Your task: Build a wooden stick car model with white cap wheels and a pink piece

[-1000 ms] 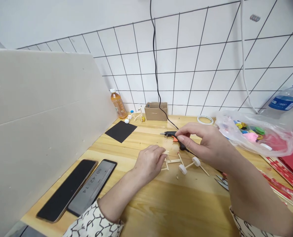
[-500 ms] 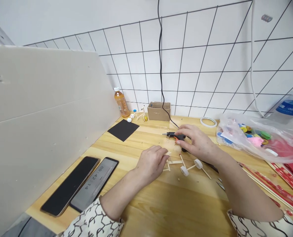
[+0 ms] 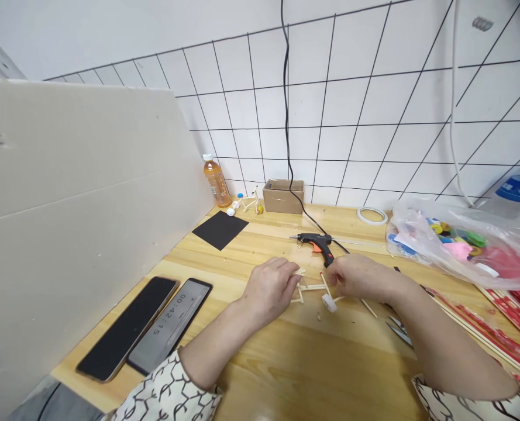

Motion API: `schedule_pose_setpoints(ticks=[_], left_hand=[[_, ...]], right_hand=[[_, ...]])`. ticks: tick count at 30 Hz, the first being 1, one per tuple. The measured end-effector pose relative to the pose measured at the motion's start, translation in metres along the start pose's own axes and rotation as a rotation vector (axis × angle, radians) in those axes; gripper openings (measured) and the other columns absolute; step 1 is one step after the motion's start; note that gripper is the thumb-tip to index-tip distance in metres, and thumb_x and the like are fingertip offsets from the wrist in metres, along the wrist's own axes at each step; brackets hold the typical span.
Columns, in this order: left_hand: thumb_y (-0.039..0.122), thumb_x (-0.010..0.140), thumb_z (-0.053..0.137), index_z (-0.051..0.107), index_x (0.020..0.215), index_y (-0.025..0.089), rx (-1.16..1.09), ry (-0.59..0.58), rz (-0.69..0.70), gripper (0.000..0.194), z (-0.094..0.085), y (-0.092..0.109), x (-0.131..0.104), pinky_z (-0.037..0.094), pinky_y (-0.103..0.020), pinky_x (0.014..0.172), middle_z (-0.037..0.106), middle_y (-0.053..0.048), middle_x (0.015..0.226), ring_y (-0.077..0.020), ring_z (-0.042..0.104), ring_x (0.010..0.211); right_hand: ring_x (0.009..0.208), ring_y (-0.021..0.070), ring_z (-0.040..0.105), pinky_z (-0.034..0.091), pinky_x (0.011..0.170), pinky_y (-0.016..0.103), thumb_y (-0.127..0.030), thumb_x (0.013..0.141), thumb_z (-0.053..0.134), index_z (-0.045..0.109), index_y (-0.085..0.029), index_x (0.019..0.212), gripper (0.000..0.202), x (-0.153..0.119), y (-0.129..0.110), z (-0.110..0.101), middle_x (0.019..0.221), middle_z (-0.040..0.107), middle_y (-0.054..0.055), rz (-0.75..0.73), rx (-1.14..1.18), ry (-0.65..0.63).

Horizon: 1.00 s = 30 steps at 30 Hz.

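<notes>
My left hand (image 3: 271,290) is closed in a pinch on a small frame of pale wooden sticks (image 3: 311,287), just above the wooden table. To its right, a white wheel (image 3: 329,302) sits on a stick axle beside a red-tipped stick (image 3: 323,279). My right hand (image 3: 360,278) is low over this axle with its fingers curled down, and it covers the axle's far side. What its fingertips hold is hidden. A black hot glue gun (image 3: 316,239) with an orange trigger lies just beyond, its handle end close to my right fingers.
Two phones (image 3: 169,324) lie at left, beside a white board (image 3: 88,193). Behind are black paper (image 3: 220,230), a drink bottle (image 3: 217,182), a small stick model (image 3: 251,203), a cardboard box (image 3: 283,199) and tape (image 3: 372,216). At right are a plastic bag (image 3: 461,240), scissors (image 3: 400,332) and red-wrapped sticks (image 3: 470,327).
My right hand has let go of the glue gun and come down and nearer to the wheeled axle, covering one wheel. My left hand stays in place on the stick frame.
</notes>
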<state>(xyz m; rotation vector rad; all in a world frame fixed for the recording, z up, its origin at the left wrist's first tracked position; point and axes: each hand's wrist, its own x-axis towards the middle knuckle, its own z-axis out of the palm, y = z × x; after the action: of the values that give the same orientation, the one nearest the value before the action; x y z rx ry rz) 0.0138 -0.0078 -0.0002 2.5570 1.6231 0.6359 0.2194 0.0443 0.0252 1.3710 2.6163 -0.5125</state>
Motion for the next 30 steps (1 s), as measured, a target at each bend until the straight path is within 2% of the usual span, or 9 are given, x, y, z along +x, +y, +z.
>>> schedule_pose_setpoints(ticks=[7,12,16,24,30], left_hand=[[0.024,0.087,0.043,0.061,0.088,0.019,-0.010,0.009,0.001,0.020,0.001,0.000,-0.001,0.044,-0.026,0.066,0.066,-0.004,0.083,-0.0163,0.060,0.078],[0.024,0.087,0.043,0.061,0.088,0.019,-0.014,0.000,0.005,0.019,0.001,0.000,0.000,0.044,-0.025,0.066,0.065,-0.004,0.083,-0.0162,0.060,0.079],[0.024,0.086,0.043,0.061,0.088,0.019,-0.012,0.005,0.006,0.019,0.001,0.000,0.000,0.044,-0.026,0.067,0.065,-0.004,0.082,-0.0163,0.060,0.079],[0.024,0.087,0.043,0.062,0.089,0.019,-0.002,-0.004,-0.002,0.020,0.001,0.000,0.000,0.044,-0.026,0.066,0.066,-0.004,0.083,-0.0170,0.060,0.079],[0.024,0.087,0.042,0.061,0.088,0.019,-0.012,-0.005,0.006,0.020,0.000,0.000,0.000,0.043,-0.026,0.066,0.065,-0.003,0.082,-0.0168,0.060,0.078]], right_hand=[[0.057,0.0194,0.057,0.029,0.048,0.026,-0.004,0.055,0.055,0.063,-0.021,0.061,0.018,0.002,-0.002,0.014,0.064,0.065,0.004,0.020,-0.143,-0.043],[0.055,0.0192,0.055,0.030,0.051,0.028,-0.006,0.058,0.056,0.056,-0.019,0.052,0.014,0.001,-0.010,0.012,0.058,0.061,0.005,-0.022,-0.146,-0.046],[0.055,0.0173,0.054,0.028,0.049,0.026,-0.004,0.055,0.054,0.055,-0.019,0.051,0.016,-0.001,-0.003,0.009,0.058,0.060,0.003,-0.023,-0.128,-0.055],[0.051,0.0144,0.049,0.025,0.047,0.024,-0.017,0.069,0.051,0.060,-0.017,0.059,0.014,0.005,0.013,0.003,0.056,0.055,0.003,0.138,-0.111,-0.033],[0.059,0.0155,0.054,0.028,0.050,0.023,-0.016,0.072,0.050,0.063,-0.017,0.067,0.015,0.013,0.015,0.009,0.066,0.062,0.006,0.147,-0.112,-0.066]])
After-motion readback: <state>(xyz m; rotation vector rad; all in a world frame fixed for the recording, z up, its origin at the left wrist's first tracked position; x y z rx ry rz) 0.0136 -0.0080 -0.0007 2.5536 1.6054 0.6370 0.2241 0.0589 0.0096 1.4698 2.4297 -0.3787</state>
